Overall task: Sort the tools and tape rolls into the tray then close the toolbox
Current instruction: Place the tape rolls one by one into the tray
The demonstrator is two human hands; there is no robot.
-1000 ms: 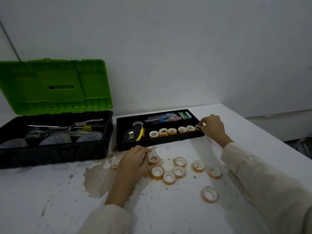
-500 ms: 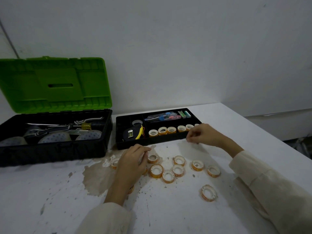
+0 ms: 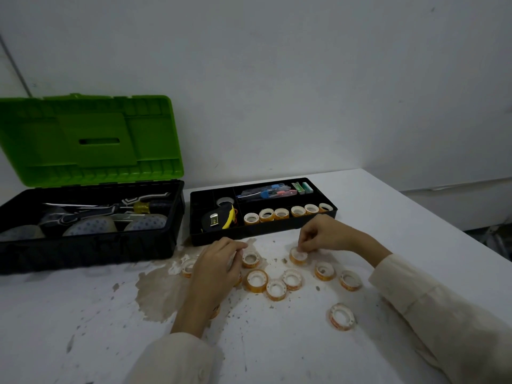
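While the right hand pinches one tape roll beside the tray, lift straight up, clearing the tray's wall.

The right hand pinches the rim of a tape roll on the tabletop, just before the tray at the far edge. The left hand rests curled over loose rolls; its grip is hidden. The toolbox stands far left, lid open.

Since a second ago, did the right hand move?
Yes. The right hand left the tray's right end and came nearer, onto a tape roll on the table.
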